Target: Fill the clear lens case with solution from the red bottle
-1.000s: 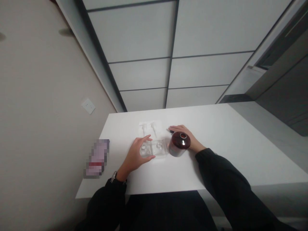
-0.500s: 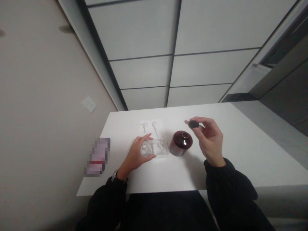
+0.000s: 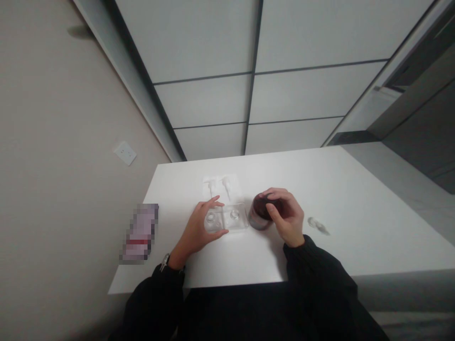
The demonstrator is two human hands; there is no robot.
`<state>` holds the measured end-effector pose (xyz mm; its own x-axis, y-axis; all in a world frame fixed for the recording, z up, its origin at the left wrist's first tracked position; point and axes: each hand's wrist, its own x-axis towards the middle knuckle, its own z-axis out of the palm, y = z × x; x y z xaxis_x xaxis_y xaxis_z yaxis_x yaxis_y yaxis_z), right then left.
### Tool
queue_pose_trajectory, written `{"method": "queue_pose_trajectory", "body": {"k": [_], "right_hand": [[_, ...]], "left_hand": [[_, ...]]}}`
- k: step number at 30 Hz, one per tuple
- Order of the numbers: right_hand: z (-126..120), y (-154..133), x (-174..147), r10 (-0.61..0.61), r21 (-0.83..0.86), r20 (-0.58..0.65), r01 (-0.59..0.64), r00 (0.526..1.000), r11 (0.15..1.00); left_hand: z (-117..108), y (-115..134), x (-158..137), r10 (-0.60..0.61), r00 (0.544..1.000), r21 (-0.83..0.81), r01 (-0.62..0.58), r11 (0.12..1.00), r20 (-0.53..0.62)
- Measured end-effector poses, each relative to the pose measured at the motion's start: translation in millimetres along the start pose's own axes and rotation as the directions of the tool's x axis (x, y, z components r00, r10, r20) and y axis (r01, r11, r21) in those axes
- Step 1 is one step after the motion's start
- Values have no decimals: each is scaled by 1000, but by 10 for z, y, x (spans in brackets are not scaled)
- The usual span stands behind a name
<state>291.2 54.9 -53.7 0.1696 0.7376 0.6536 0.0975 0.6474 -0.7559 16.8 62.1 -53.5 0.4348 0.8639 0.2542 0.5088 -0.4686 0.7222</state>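
A clear square-sided twin container [image 3: 236, 221] with two round open necks lies before me on the white table. My left hand [image 3: 199, 221] curves round its left half, thumb along the near side and fingers along the far side. Just to its right stands a dark red bottle [image 3: 259, 213], upright. My right hand [image 3: 287, 215] is over the bottle's top, its thumb and fingers closed on a black cap [image 3: 269, 197] at the neck. The fingers partly hide the cap, and I cannot tell whether it is seated.
Two white pump heads [image 3: 225, 183] lie on a pale sheet behind the clear container. A small crumpled clear item [image 3: 317, 224] is right of my right hand. At the table's left edge is a blurred purple package [image 3: 139, 232]. Pale panels stand behind the white table [image 3: 241, 265].
My right hand has moved left and down, bringing the black cap onto the red bottle's top. The crumpled clear item now shows on the right. My left hand stays round the clear container.
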Motion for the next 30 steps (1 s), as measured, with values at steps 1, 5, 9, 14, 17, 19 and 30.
{"method": "queue_pose_trajectory", "body": {"k": [1, 5, 9, 14, 17, 19, 30], "right_hand": [[3, 3, -4, -2, 4, -2, 2, 1000, 1000], [5, 22, -20, -14, 20, -12, 15, 1000, 1000], [-1, 47, -37, 0, 16, -40, 1, 999, 1000], [5, 46, -24, -1, 63, -50, 4, 999, 998], [19, 38, -6, -1, 72, -38, 4, 999, 997], [28, 35, -1, 3, 71, -42, 0, 999, 997], [-44, 37, -1, 113, -96, 12, -111, 994, 989]], "left_hand": [[1, -5, 2, -3, 1000, 0, 3, 1000, 3], [0, -18, -1, -7, 1000, -2, 7, 1000, 15], [-2, -15, -7, 2, 1000, 2, -2, 1000, 4], [1, -1, -8, 0, 1000, 8, 0, 1000, 4], [-2, 7, -6, -5, 1000, 8, 4, 1000, 7], [-6, 11, -2, -7, 1000, 5, 6, 1000, 7], [-12, -15, -2, -1, 1000, -9, 1, 1000, 7]]}}
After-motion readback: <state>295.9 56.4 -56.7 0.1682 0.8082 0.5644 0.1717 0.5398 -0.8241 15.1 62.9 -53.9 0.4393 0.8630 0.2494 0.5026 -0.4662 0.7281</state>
